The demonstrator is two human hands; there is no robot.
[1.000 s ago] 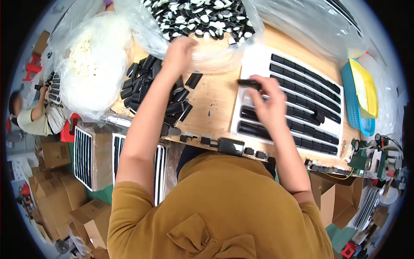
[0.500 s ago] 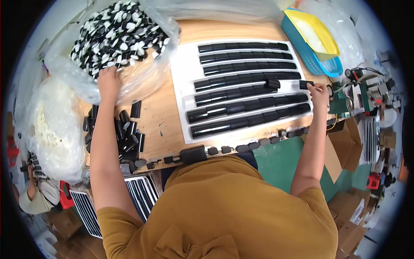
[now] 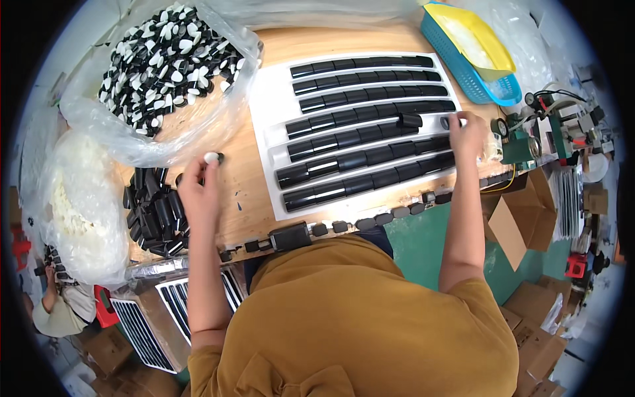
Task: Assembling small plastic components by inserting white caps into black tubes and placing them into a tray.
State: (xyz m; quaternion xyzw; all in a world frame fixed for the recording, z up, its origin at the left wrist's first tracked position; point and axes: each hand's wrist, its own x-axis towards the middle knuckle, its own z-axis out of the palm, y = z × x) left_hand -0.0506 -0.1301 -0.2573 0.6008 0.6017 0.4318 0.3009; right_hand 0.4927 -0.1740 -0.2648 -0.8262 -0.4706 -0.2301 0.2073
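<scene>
My left hand (image 3: 200, 195) pinches a small black-and-white oval cap (image 3: 211, 157) above the wooden table, between the plastic bag and the tray. Beside that hand lies a heap of short black tubes (image 3: 155, 215). My right hand (image 3: 467, 137) is closed around a small dark piece (image 3: 452, 123) at the right end of the white tray (image 3: 268, 142); the fingers partly hide it. Rows of black tubes (image 3: 370, 94) fill the tray's grooves. One loose black tube (image 3: 410, 120) rests across a row, left of my right hand.
A clear plastic bag (image 3: 142, 155) lies open around a pile of black-and-white caps (image 3: 172, 56). A blue basket (image 3: 456, 56) with a yellow tray (image 3: 499, 63) stands at the far right. Gauges and hoses (image 3: 529, 126) sit at the right. Dark pads (image 3: 291, 237) line the near edge.
My left hand has come back from the cap pile towards me and to the right, with a cap in its fingers. My right hand has shifted slightly left, and its dark piece is turned.
</scene>
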